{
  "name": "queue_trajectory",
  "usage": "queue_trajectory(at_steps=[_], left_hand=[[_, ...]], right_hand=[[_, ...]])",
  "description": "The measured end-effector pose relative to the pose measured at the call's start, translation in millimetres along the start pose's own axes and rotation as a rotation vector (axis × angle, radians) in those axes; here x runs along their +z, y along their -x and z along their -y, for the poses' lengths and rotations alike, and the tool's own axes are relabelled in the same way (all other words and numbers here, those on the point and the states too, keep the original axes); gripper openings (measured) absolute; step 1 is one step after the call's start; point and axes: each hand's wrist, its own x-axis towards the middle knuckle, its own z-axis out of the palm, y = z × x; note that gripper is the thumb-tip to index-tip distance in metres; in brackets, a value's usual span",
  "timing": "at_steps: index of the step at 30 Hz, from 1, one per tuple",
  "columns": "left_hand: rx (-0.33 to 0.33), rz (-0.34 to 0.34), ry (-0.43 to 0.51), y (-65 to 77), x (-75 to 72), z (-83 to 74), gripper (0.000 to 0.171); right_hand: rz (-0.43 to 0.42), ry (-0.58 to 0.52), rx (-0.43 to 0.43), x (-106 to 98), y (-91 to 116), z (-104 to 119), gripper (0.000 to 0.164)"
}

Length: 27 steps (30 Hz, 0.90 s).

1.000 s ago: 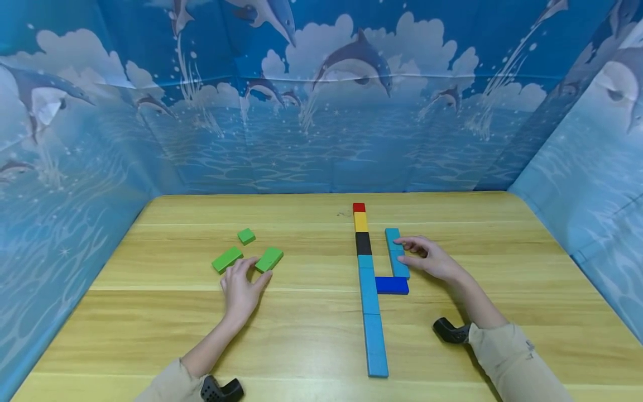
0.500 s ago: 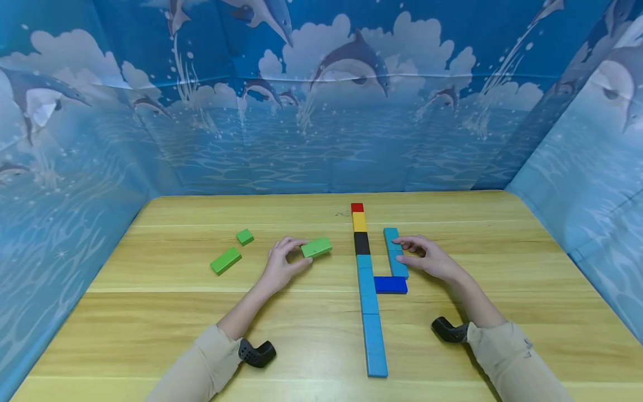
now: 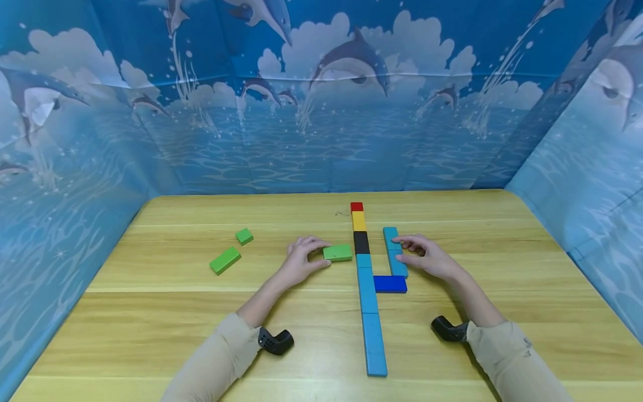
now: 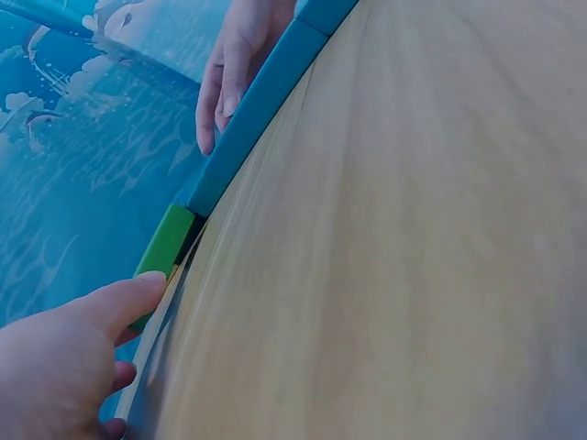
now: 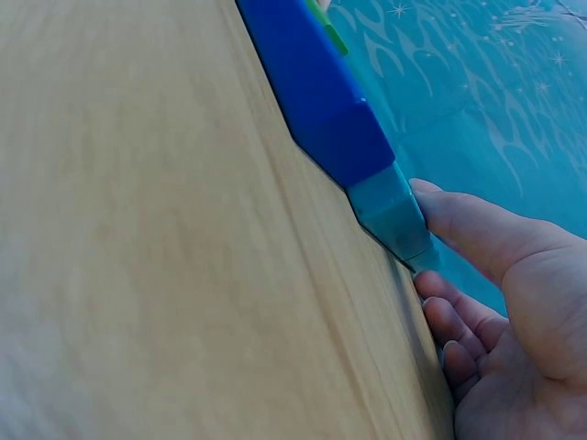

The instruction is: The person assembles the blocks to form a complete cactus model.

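Note:
My left hand (image 3: pixel 300 264) pinches a green rectangular block (image 3: pixel 338 253) by its left end, between thumb and fingers. The block's right end lies close to the long column, beside the black block (image 3: pixel 361 243); contact is unclear. In the left wrist view, the thumb (image 4: pixel 138 298) lies along the green block (image 4: pixel 167 240). My right hand (image 3: pixel 433 260) rests with thumb and forefinger at the right side of two light blue blocks (image 3: pixel 394 251) set end to end. A dark blue block (image 3: pixel 390 284) bridges their lower end and the column.
The column continues with a red block (image 3: pixel 356 206), a yellow block (image 3: pixel 359 221) and several light blue blocks (image 3: pixel 369 301) toward me. At left lie a small green block (image 3: pixel 244 237) and a longer green block (image 3: pixel 225 261). A dolphin-print cloth (image 3: pixel 321 139) surrounds the wooden table (image 3: pixel 150 324).
My left hand has taken the right-hand green block from the group at left and carried it rightward to the column, turning it crosswise. The right hand has stayed in place.

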Motion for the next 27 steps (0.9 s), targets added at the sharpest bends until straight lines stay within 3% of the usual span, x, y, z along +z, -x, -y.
queue_trajectory(at_steps=[14,27], left_hand=[[0.013,0.049,-0.095,-4.7,4.5,-3.5,0.038],[0.015,0.063,-0.121,-4.7,4.7,-4.2,0.039]], right_hand=[[-0.004,0.020,-0.021,0.1,-1.4,-4.0,0.042],[0.001,0.014,-0.018,0.1,-1.5,-3.0,0.042]])
